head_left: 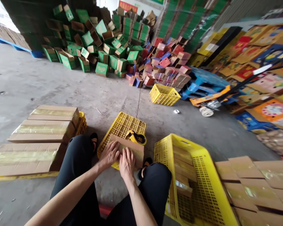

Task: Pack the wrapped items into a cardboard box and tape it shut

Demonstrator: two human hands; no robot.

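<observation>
Left hand (pixel 110 153) and right hand (pixel 127 160) rest on the cardboard box (pixel 138 153), fingers slightly spread, gripping nothing; beyond the yellow crate's (pixel 124 122) far edge, open floor (pixel 110 94) extends.

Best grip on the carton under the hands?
Carton: likely by its two short ends, left hand from the left, right hand from the right. Its length runs left to right; the tape dispenser crowds its far side.

Left-hand grip (pixel 109 153) and right-hand grip (pixel 126 162) on cardboard box (pixel 138 153), tape dispenser (pixel 132 136) beside it, yellow crate (pixel 124 121) beneath.
</observation>
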